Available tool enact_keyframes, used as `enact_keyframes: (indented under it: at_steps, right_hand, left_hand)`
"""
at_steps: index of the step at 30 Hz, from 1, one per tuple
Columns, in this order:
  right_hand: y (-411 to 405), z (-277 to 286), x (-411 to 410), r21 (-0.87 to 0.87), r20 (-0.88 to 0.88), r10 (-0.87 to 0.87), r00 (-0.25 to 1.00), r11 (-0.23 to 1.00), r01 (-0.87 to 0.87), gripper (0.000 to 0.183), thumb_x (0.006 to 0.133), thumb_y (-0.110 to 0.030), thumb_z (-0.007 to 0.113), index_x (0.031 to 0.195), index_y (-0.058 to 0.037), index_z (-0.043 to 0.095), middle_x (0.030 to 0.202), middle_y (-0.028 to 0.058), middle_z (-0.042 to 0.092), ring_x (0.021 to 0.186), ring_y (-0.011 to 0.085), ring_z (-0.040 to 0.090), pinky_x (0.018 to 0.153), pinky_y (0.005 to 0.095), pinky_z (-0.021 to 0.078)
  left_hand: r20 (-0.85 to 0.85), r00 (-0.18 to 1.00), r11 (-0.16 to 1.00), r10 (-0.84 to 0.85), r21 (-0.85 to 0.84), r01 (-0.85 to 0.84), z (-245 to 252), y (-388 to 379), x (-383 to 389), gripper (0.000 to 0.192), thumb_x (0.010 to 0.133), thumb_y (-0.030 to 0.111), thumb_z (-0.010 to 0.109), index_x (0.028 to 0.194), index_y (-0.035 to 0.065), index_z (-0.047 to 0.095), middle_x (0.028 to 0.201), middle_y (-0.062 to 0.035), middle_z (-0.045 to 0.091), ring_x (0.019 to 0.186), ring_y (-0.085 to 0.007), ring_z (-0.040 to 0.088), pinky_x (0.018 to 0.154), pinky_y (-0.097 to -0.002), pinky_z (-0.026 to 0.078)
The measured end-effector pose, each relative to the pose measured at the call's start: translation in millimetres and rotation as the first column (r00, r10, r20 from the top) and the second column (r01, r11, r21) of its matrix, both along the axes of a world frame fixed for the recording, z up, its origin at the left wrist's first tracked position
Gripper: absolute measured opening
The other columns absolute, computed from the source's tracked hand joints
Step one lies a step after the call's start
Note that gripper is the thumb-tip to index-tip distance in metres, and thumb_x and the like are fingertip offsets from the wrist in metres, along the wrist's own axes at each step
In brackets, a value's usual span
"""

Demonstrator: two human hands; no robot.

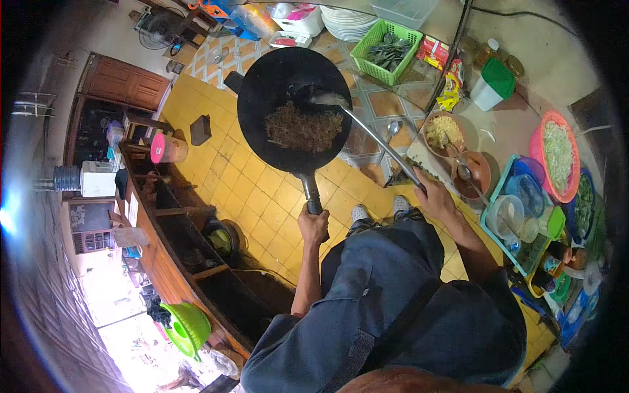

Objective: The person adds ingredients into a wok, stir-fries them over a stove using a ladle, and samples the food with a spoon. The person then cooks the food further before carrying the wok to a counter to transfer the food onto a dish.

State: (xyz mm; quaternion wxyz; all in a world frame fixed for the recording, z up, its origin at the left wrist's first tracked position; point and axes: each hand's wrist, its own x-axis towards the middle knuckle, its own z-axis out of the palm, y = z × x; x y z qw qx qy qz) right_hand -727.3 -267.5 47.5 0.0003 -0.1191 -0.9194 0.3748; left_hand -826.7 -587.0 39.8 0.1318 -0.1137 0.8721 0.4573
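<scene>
A black wok (260,98) is held out in front of me, its handle (310,189) gripped by my left hand (313,225). Brown fried noodles (303,126) lie in the lower half of the pan. My right hand (435,194) grasps the long shaft of a metal ladle (381,140). The ladle's head (328,99) is inside the wok, just above the noodles. Whether its head touches the pan is too dark to tell.
On the right counter stand a bowl of chopped yellow food (444,128), a brown bowl (476,172), a pink basin of shredded cabbage (557,152) and a teal tray (516,240). Beyond the wok are a green cutlery basket (366,61) and stacked plates (348,22). Wooden shelving (201,265) runs along my left.
</scene>
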Motion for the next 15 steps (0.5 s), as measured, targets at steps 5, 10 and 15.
enact_keyframes:
  at_steps: [5,10,15]
  right_hand:
    - [33,7,22,0.017,0.064,0.094,0.994,0.995,-0.095,0.051,0.084,-0.021,0.055,0.132,-0.0081,0.042,0.088,0.0245,0.061,0.078,0.0399,0.06,0.067,0.0453,0.0469]
    - [47,24,28,-0.049,0.144,0.092,0.985,0.995,-0.086,0.05,0.084,-0.021,0.055,0.131,-0.0094,0.044,0.09,0.0242,0.061,0.08,0.0398,0.06,0.069,0.0451,0.0469]
    - [23,-6,10,0.064,-0.049,0.026,0.998,0.998,-0.023,0.05,0.085,-0.021,0.055,0.132,-0.0118,0.043,0.095,0.0212,0.063,0.084,0.0399,0.06,0.072,0.044,0.0472]
  left_hand:
    - [-0.103,0.994,0.998,0.033,-0.047,-0.038,-6,13,0,0.023,0.066,0.012,0.063,0.083,-0.0002,0.052,0.055,-0.0055,0.048,0.048,-0.0164,0.046,0.048,-0.0323,0.04]
    - [-0.108,0.99,0.995,0.091,-0.033,-0.096,-12,22,4,0.024,0.066,0.013,0.063,0.084,0.0002,0.053,0.057,-0.0055,0.048,0.051,-0.0158,0.045,0.05,-0.0321,0.04]
    - [-0.173,0.982,0.995,0.071,-0.049,-0.081,-4,34,11,0.028,0.065,0.014,0.063,0.088,-0.0013,0.055,0.057,-0.0044,0.046,0.051,-0.015,0.042,0.05,-0.0304,0.039]
